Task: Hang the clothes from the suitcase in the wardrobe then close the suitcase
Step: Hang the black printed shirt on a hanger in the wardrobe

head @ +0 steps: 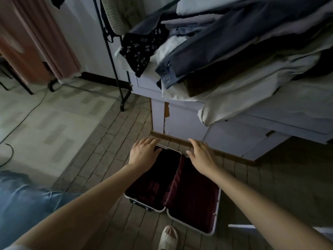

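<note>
Dim room, tiled floor point(115, 159) – suitcase point(212, 226) lies open on it, right up against a pale cabinet point(187, 121).

I see both hands at the case's far edge: left hand point(144, 152) rests on the rim of the left half, fingers loosely bent; right hand point(201, 153) lies flat over the far end of the right half, fingers spread – neither clearly grips anything. Dark red lining shows inside. Heap of clothes point(234, 51) sits on the cabinet top, overhanging. Black clothes rack point(111, 56) stands at left, pink curtain point(41, 44) beyond, cable point(27, 112) on the floor. Sandalled foot point(169, 237) just beside the case's near edge.
</note>
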